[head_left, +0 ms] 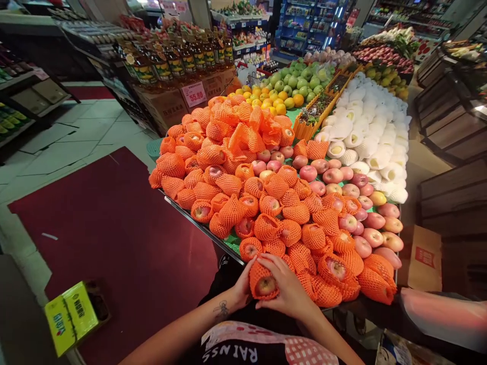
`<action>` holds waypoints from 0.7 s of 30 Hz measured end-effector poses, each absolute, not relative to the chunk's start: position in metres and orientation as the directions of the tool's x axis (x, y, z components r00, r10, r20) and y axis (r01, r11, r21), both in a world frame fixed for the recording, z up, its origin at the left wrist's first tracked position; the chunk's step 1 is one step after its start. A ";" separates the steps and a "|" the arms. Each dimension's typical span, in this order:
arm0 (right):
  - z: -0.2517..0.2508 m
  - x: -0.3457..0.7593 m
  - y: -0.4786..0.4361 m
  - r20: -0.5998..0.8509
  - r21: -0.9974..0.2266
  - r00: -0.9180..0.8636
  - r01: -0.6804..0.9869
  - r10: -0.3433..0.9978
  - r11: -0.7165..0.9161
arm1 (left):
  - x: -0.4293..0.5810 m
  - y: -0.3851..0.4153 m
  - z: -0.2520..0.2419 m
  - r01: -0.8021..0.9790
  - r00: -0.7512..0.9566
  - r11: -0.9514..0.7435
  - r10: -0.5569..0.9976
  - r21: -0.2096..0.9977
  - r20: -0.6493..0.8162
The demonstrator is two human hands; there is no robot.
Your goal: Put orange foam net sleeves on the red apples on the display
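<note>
Hugging a netted apple (266,286), left hand (240,289) and right hand (291,292) are curling fingers (274,263); many apples (337,268) are wearing nets (296,214), some aren't.

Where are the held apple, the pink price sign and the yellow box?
Held apple (267,287): head view, its bare end.
Pink price sign (194,95): head view, its middle.
Yellow box (81,310): head view, its printed face.

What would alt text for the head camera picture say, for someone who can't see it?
A person's left hand and right hand hold an apple in an orange net. Before them lie many netted apples, with bare apples and white-wrapped fruit to the right. Green fruit and bottles stand farther back.
</note>
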State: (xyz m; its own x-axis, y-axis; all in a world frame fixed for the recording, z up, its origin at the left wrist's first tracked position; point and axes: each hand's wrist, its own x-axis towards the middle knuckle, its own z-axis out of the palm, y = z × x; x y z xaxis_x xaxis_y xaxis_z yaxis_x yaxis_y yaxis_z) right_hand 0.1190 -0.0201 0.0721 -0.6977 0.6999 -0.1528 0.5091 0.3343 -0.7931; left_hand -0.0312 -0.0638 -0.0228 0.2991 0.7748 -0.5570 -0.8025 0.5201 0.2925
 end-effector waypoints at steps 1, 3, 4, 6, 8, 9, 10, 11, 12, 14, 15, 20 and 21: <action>0.070 0.120 -0.020 -0.131 -0.795 -0.650 0.520 0.749 0.312 | -0.031 -0.058 -0.021 -0.785 0.353 0.551 0.773 0.282 -0.527; 0.066 0.125 -0.022 -0.087 -0.814 -0.529 0.526 0.844 0.246 | -0.032 -0.046 -0.017 -0.710 0.501 0.633 0.762 0.309 -0.411; 0.064 0.128 -0.023 -0.077 -0.829 -0.459 0.523 0.885 0.199 | -0.034 -0.039 -0.014 -0.654 0.576 0.667 0.745 0.357 -0.337; 0.060 0.131 -0.025 -0.076 -0.870 -0.306 0.486 0.949 0.087 | -0.044 -0.026 -0.005 -0.505 0.716 0.694 0.669 0.513 -0.200; 0.055 0.131 -0.026 -0.084 -0.914 -0.130 0.406 0.988 -0.024 | -0.063 -0.012 0.005 -0.313 0.815 0.605 0.567 0.732 -0.120; 0.052 0.129 -0.025 -0.091 -0.930 -0.034 0.360 0.995 -0.073 | -0.075 -0.006 0.011 -0.211 0.851 0.511 0.516 0.834 -0.101; 0.050 0.128 -0.023 -0.098 -0.943 0.074 0.311 0.992 -0.116 | -0.090 0.000 0.016 -0.112 0.880 0.392 0.467 0.913 -0.092; 0.048 0.126 -0.019 -0.107 -0.953 0.195 0.259 0.975 -0.156 | -0.105 0.005 0.020 -0.030 0.904 0.261 0.420 0.965 -0.086; 0.048 0.125 -0.012 -0.115 -0.962 0.319 0.201 0.941 -0.186 | -0.122 0.010 0.023 0.028 0.923 0.142 0.377 0.990 -0.080; 0.052 0.120 0.011 -0.115 -0.982 0.540 0.063 0.834 -0.176 | -0.158 0.016 0.023 0.083 0.952 -0.018 0.297 0.996 -0.074; 0.057 0.116 0.028 -0.101 -0.992 0.609 -0.006 0.787 -0.123 | -0.176 0.018 0.021 0.099 0.960 -0.066 0.268 0.993 -0.078; 0.093 0.075 0.149 0.120 -0.987 0.644 -0.003 0.756 0.159 | -0.261 0.020 0.010 0.180 0.928 -0.114 0.350 0.977 -0.130; 0.099 0.064 0.177 0.162 -0.987 0.613 0.102 0.773 0.127 | -0.274 0.020 0.010 0.172 0.914 -0.092 0.385 0.981 -0.125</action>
